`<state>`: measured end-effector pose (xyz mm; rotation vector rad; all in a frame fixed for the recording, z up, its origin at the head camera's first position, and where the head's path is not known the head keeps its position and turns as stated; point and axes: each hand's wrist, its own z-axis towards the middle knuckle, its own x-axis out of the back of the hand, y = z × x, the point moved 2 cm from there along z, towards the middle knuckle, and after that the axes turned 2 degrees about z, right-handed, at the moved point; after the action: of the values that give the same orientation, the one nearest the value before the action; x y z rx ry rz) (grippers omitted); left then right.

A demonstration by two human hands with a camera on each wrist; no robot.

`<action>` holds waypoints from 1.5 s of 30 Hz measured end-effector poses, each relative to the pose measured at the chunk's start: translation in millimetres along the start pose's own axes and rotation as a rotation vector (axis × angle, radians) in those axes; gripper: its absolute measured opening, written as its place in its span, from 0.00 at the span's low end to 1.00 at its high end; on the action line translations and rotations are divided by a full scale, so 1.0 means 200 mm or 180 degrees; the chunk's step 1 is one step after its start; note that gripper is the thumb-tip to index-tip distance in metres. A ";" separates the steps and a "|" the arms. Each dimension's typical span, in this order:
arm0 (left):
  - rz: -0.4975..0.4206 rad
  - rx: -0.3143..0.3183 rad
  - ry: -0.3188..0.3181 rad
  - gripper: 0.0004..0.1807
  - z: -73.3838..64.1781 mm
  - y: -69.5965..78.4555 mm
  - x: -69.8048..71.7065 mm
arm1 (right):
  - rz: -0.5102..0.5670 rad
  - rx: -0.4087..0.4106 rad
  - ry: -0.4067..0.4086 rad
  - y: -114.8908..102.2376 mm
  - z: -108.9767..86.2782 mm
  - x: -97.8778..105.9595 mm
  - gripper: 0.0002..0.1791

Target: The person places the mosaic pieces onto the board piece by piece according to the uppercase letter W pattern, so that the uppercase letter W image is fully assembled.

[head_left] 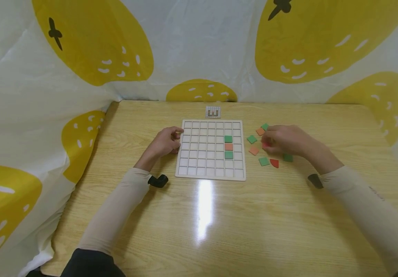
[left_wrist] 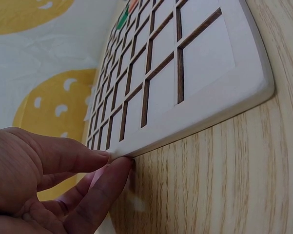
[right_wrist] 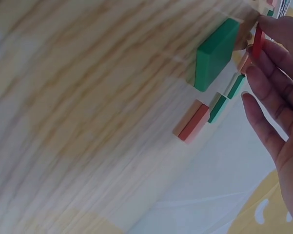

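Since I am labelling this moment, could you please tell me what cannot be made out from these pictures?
Red piece: outline partly covered by the right hand in the head view; nearly edge-on in the right wrist view.
Card: fine markings too small in the head view.
Board: far part cut off by the top edge in the left wrist view.

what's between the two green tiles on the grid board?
One orange tile, in the cell between the upper green tile and the lower green tile on the grid board. Shows in the head view.
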<state>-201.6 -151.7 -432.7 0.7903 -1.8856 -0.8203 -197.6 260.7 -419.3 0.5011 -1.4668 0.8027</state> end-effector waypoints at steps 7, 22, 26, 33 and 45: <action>-0.0011 0.0006 -0.0006 0.29 0.00 0.00 0.00 | -0.0014 0.0132 0.0113 0.01 0.00 0.00 0.07; 0.0040 -0.0028 -0.0005 0.29 0.01 0.01 0.00 | -0.0038 0.0189 0.0102 -0.03 0.03 0.05 0.08; 0.0037 -0.0039 -0.0019 0.29 0.01 0.02 0.00 | -0.0047 0.0207 0.0117 -0.05 0.04 0.06 0.07; 0.0037 -0.0020 -0.0007 0.29 0.00 0.02 0.00 | 0.0001 0.0358 0.0245 -0.07 0.06 0.08 0.07; -0.0010 -0.0035 0.0006 0.29 -0.01 0.00 0.00 | 0.0119 0.0340 0.0152 -0.12 0.10 0.09 0.08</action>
<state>-200.8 -151.5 -431.5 0.7871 -1.8773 -0.8308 -195.0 233.4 -396.7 0.5325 -1.3979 0.9204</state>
